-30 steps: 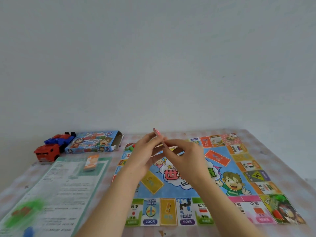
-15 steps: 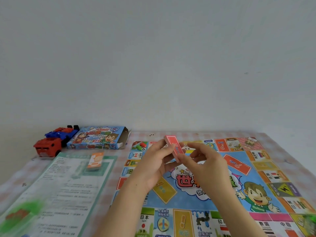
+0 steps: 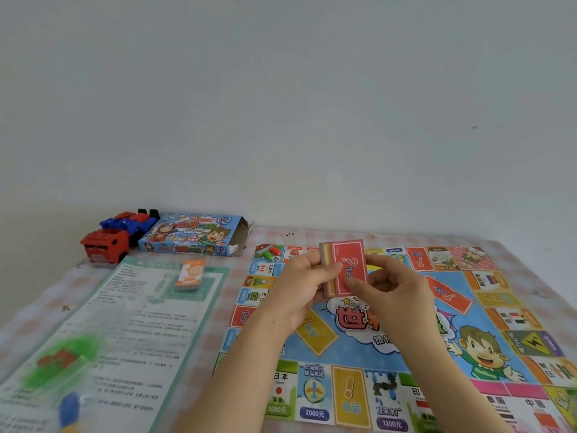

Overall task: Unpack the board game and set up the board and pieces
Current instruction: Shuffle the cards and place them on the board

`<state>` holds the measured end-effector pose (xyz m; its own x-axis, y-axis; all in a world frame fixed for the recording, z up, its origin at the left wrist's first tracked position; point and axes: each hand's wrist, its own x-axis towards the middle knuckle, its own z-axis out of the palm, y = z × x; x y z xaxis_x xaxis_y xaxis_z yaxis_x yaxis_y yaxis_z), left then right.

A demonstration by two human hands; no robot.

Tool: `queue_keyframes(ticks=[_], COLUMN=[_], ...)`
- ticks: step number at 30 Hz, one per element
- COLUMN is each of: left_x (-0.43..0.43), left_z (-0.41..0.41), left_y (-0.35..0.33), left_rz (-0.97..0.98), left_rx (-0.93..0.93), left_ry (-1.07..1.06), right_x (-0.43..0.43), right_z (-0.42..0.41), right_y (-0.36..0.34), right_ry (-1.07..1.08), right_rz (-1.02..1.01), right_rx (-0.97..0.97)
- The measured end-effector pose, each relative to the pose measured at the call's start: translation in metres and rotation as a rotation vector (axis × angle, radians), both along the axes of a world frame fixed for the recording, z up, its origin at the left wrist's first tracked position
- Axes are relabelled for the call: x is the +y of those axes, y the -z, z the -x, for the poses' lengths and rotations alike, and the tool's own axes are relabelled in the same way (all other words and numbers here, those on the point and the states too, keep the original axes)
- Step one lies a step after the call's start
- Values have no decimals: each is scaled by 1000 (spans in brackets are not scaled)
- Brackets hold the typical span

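Observation:
The colourful game board (image 3: 487,335) lies flat on the table, to the right. Above its middle, both hands hold a small stack of cards (image 3: 345,264) whose red top face shows a question mark. My left hand (image 3: 299,292) grips the stack's left side with the thumb on top. My right hand (image 3: 396,295) pinches the top card's lower right edge. A second stack of orange cards (image 3: 191,275) rests on the green-edged instruction sheet (image 3: 131,332) to the left. The open blue game box (image 3: 193,234) lies at the back left.
A red and blue toy truck (image 3: 115,235) stands left of the box, by the wall. A clear bag with green, red and blue pieces (image 3: 62,364) lies blurred on the sheet's near left. The table has a pink checked cloth (image 3: 46,295). A white wall rises behind.
The card stack has turned from edge-on to face-up, its red question-mark face now toward me. Both hands have stayed together above the board, and the view has shifted left and down.

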<state>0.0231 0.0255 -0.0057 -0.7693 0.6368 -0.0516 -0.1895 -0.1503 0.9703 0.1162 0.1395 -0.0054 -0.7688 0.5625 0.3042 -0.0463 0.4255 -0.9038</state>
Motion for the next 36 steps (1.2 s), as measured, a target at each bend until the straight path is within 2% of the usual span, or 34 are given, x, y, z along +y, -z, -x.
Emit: queue_keyframes(ticks=[5,12,23,29,36], left_x=[2,4,3,4,5], left_z=[1,1,7,9,12], left_y=[0,2,5,7,12], left_rz=[23,31,-11,-8,77], left_rx=[24,19,-25,19,153], left_ry=[-83,-71,-141,-201,-232], right_x=[1,1,4,11,14], right_z=[-2,-4,-1,-1,0], right_y=[-1,-4,-5,0,4], right_ry=[1,-6,-126,19,-79], right_rz=[48,140,433,337,417], right_rx=[11,28,6,-38,-82])
